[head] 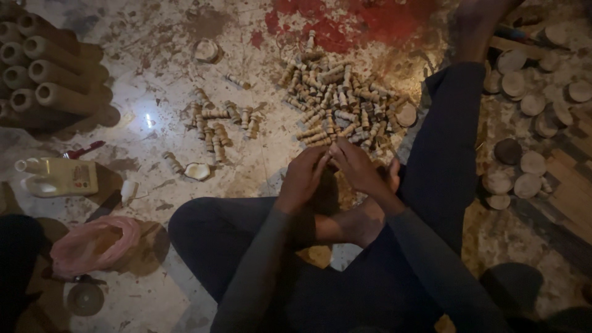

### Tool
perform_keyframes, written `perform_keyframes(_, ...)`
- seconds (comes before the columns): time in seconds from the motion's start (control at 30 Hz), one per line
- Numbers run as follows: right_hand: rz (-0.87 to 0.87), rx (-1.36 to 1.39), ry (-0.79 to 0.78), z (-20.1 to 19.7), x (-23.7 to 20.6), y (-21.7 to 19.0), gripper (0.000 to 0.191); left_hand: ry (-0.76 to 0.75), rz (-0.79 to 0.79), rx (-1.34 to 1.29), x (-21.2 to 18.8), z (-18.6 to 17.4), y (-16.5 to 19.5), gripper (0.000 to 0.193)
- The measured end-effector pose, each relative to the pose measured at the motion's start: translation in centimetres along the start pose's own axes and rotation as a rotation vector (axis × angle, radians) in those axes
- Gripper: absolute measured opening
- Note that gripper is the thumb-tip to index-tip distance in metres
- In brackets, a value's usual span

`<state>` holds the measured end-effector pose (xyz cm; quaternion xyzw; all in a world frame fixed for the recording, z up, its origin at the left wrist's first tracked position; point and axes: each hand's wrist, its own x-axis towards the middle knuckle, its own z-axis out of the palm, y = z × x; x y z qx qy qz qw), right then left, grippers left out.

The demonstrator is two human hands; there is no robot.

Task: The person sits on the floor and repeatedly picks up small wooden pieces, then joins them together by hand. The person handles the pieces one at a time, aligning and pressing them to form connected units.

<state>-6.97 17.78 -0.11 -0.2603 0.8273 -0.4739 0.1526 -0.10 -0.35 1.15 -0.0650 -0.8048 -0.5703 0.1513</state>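
Wooden turned pegs pile [342, 102]: left hand [302, 179] and right hand [357, 166] meet at its near edge, grip unclear; a nudge likely scatters pegs.

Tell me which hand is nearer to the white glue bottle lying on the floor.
Left. The left hand lies closer to the glue bottle at the far left; the right hand sits beside it, farther from the bottle.

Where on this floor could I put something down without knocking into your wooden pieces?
Bare floor lies between the small cluster of turned pegs and the stacked wooden cylinders, and again between the pink bag and the bent knee. It is crowded at the big peg pile beyond both hands and among the wooden discs on the right.
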Motion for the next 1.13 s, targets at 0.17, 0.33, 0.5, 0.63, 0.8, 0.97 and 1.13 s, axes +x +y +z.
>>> perform_keyframes(0.17, -0.066, -0.056, -0.071, -0.9, -0.2, -1.1, 0.038, -0.171, -0.360, -0.204, 0.1, -0.2, -0.7, 0.023)
perform_keyframes(0.33, 0.192, -0.261, -0.135, -0.2, -0.6, 1.8, 0.041, -0.077, -0.236, -0.017, -0.1, 0.0, -0.3, 0.020)
perform_keyframes(0.5, -0.435, -0.583, 0.099, 0.9, -1.5, 6.6, 0.044, -0.012, -0.023, 0.097, -0.6, 0.7, 0.3, 0.013)
perform_keyframes(0.63, -0.475, -0.632, 0.094, 1.2, -1.0, 6.0, 0.041, 0.016, -0.231, -0.053, -1.2, 2.0, -0.9, 0.021)
perform_keyframes(0.8, -0.325, -0.391, 0.076, 0.5, -1.1, 0.9, 0.011, -0.078, -0.741, -0.802, -1.5, 3.3, -4.0, 0.026)
perform_keyframes(0.97, 0.010, -0.456, -0.046, 0.4, 0.0, 0.1, 0.023, -0.010, -0.432, -0.311, -1.7, 2.4, -3.6, 0.024)
perform_keyframes(1.13, 0.276, 0.088, -0.079, 2.1, 0.3, 5.6, 0.041, 0.070, -0.137, 0.073, -0.6, 0.7, -0.5, 0.020)
